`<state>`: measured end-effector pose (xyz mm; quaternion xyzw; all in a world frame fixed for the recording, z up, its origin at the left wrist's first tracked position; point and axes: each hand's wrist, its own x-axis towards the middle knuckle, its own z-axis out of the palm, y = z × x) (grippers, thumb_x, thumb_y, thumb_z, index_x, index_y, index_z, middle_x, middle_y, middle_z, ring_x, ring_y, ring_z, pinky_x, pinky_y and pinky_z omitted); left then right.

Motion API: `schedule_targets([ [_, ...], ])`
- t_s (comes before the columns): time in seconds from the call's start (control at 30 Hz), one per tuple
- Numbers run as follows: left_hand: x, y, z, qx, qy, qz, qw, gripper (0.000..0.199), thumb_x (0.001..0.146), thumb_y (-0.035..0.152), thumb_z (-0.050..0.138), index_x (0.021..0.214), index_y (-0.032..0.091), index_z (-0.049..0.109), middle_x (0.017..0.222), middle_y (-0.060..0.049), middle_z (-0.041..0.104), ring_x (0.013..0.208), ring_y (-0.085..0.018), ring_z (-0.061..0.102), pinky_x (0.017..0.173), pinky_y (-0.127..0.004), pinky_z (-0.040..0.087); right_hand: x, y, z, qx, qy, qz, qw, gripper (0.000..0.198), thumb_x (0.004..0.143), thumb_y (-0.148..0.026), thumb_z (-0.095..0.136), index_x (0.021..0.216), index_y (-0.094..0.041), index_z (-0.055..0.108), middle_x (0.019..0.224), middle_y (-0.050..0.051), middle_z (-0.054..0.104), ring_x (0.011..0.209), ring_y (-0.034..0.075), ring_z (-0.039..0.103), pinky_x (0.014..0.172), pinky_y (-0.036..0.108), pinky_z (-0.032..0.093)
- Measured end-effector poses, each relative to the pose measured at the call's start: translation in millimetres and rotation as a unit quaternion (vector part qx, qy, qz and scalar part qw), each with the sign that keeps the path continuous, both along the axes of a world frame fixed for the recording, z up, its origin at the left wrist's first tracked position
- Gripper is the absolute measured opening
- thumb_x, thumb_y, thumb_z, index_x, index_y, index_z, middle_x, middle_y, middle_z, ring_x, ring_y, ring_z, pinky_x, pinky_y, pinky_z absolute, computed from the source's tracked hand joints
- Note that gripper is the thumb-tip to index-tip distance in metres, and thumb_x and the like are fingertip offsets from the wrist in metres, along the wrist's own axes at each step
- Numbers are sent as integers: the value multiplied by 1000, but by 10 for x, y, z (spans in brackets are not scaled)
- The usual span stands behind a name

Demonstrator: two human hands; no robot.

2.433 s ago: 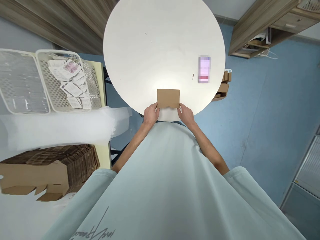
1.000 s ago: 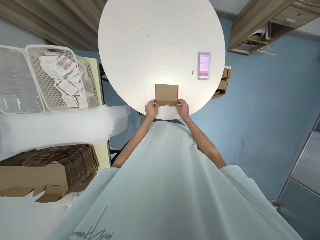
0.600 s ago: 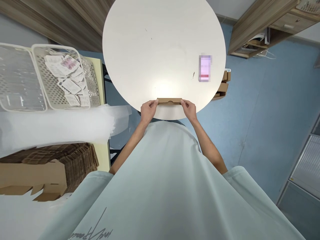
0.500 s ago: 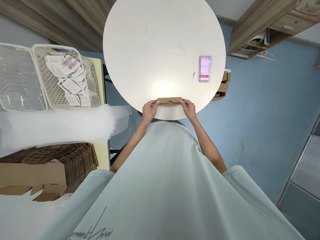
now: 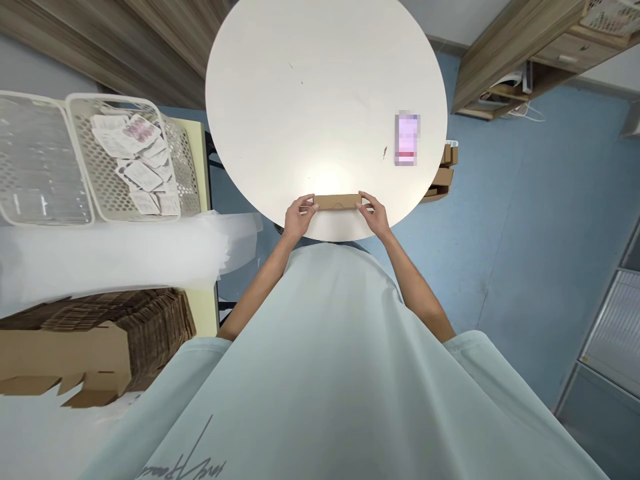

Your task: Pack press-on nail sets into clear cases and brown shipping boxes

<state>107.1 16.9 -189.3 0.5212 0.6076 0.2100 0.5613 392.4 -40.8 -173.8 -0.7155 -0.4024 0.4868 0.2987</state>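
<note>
A small, long brown cardboard box (image 5: 337, 201) lies crosswise near the front edge of the round white table (image 5: 320, 93). Its front shows a half-round tab, and the lid looks closed. My left hand (image 5: 300, 215) grips the box's left end between thumb and fingers. At the opposite end, my right hand (image 5: 373, 215) holds it the same way. What the box contains, if anything, is hidden.
A pixelated phone-like object (image 5: 407, 139) lies on the table's right side. To the left stand a white basket (image 5: 185, 160) of printed papers, a clear bin (image 5: 40, 160), white sheets (image 5: 125, 253) and stacked flat cardboard (image 5: 155, 330). Brown boxes (image 5: 443, 177) sit beyond the table's right edge.
The box's front tab, which stood out with a dark gap before, now sits flush. Both hands keep their grip at the ends, with the fingers slightly shifted.
</note>
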Motion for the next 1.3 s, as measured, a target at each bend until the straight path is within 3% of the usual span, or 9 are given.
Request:
schedule_targets([
  [0.27, 8, 21, -39, -4, -10, 11, 1000, 47, 98, 42, 79, 140, 20, 78, 141, -15, 80, 121, -29, 80, 110, -45, 65, -41, 8, -35, -9, 0, -12, 1000, 67, 100, -76, 68, 147, -29, 76, 166, 12, 71, 112, 26, 78, 107, 44, 68],
  [0.6, 60, 176, 49, -24, -1, 25, 999, 48, 97, 37, 81, 140, 18, 79, 149, -17, 80, 120, -31, 82, 113, -49, 66, -79, 43, -47, -3, 5, -34, 999, 58, 100, -64, 72, 144, -27, 76, 163, 12, 72, 107, 24, 77, 110, 45, 66],
  [0.83, 1, -89, 88, -38, 28, 20, 999, 47, 98, 38, 81, 141, 17, 79, 149, -19, 80, 127, -34, 82, 115, -50, 65, -180, -200, -101, -20, 28, -50, 998, 56, 99, -52, 75, 146, -23, 74, 158, 16, 76, 115, 27, 82, 115, 49, 65],
  [0.97, -82, -306, 29, -67, 42, 13, 997, 43, 96, 40, 84, 132, 19, 83, 143, -18, 83, 124, -37, 83, 113, -52, 66, -203, -431, -131, -28, 2, -47, 999, 40, 100, -47, 72, 131, -23, 80, 146, 15, 82, 127, 29, 79, 116, 50, 66],
  [1.17, -35, -470, -77, -125, 81, 11, 989, 40, 91, 38, 87, 126, 19, 83, 141, -19, 84, 121, -37, 84, 115, -55, 65, -233, -633, -232, -88, -5, -31, 996, 28, 98, -43, 73, 117, -23, 80, 135, 14, 87, 108, 28, 83, 111, 53, 68],
  [1.3, 71, -482, -104, -139, 71, 82, 984, 52, 94, 40, 85, 140, 17, 75, 152, -22, 77, 129, -35, 81, 113, -52, 67, -288, -634, -343, -89, 23, -73, 993, 35, 96, -49, 78, 118, -23, 78, 142, 16, 84, 108, 27, 84, 111, 52, 68],
])
